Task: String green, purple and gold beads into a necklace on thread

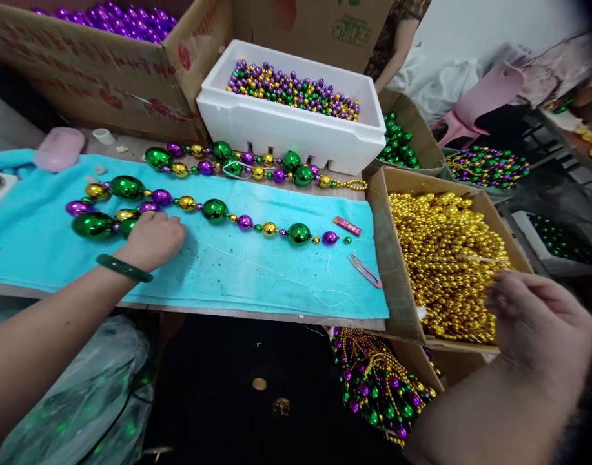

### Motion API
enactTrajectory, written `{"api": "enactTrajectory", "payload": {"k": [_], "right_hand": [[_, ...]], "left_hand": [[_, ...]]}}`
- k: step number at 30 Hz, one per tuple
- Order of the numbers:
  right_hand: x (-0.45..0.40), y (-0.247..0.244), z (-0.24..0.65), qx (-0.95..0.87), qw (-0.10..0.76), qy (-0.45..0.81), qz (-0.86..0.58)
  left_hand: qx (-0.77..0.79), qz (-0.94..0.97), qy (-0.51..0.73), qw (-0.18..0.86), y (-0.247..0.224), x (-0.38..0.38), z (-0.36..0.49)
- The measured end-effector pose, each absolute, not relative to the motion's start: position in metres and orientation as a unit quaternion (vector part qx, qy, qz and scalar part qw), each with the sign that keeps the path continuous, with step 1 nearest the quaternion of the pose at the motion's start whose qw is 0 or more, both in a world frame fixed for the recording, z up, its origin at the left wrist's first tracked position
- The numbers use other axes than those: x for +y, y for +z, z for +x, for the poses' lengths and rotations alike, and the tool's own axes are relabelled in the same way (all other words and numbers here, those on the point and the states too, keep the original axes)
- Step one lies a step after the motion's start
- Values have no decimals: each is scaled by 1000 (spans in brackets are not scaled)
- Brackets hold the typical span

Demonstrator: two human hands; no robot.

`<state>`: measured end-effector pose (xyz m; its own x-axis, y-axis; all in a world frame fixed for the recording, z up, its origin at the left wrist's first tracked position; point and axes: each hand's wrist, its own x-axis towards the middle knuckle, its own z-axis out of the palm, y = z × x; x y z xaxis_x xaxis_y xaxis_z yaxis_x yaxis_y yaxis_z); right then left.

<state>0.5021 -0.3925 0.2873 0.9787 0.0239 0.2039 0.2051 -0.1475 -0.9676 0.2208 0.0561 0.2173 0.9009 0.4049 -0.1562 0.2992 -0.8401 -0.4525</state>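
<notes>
A string of large green, purple and gold beads (214, 210) lies in a loop on the turquoise towel (257, 278). My left hand (155, 240), with a dark green bangle at the wrist, is closed over the loop's lower strand at the left; its fingertips are hidden. Loose white thread (276, 270) trails across the towel from near that hand. Over the right edge of a cardboard box of gold bead strands (445, 258), my right hand (542, 323) is blurred, its thumb and fingers pinched together. A thin pale sliver (484, 259) shows by its fingertips; what it grips is unclear.
Pink thread snips (366, 271) and a small red packet (347, 225) lie at the towel's right. Behind are a second bead string (279, 175), a white foam box (286, 126) of small beads and a carton (116, 77) of purple beads. Another person's arm (397, 55) shows beyond.
</notes>
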Motion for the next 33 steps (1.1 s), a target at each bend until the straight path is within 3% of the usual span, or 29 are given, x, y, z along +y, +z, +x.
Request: {"api": "enactTrajectory", "payload": {"k": [6, 8, 11, 16, 23, 25, 29, 33], "right_hand": [[-289, 225, 464, -354, 415, 155, -824], [-258, 204, 451, -393, 323, 161, -846], [-246, 189, 442, -383, 252, 129, -879], [-278, 189, 450, -363, 151, 153, -906], [-294, 201, 459, -328, 234, 170, -899], [-301, 220, 461, -330, 297, 176, -879], [-305, 275, 457, -361, 467, 197, -783], [-289, 324, 453, -409, 541, 216, -702]], "left_hand": [[-232, -953, 133, 144, 251, -15, 247], [-204, -960, 178, 74, 256, -45, 259], [-132, -975, 176, -7, 252, -75, 273], [-105, -986, 116, -50, 242, -85, 288], [-78, -987, 37, -134, 245, -96, 324], [-75, -979, 22, -187, 246, -102, 334], [4, -918, -69, -390, 249, -122, 352], [87, -778, -107, -612, 255, -147, 367]]}}
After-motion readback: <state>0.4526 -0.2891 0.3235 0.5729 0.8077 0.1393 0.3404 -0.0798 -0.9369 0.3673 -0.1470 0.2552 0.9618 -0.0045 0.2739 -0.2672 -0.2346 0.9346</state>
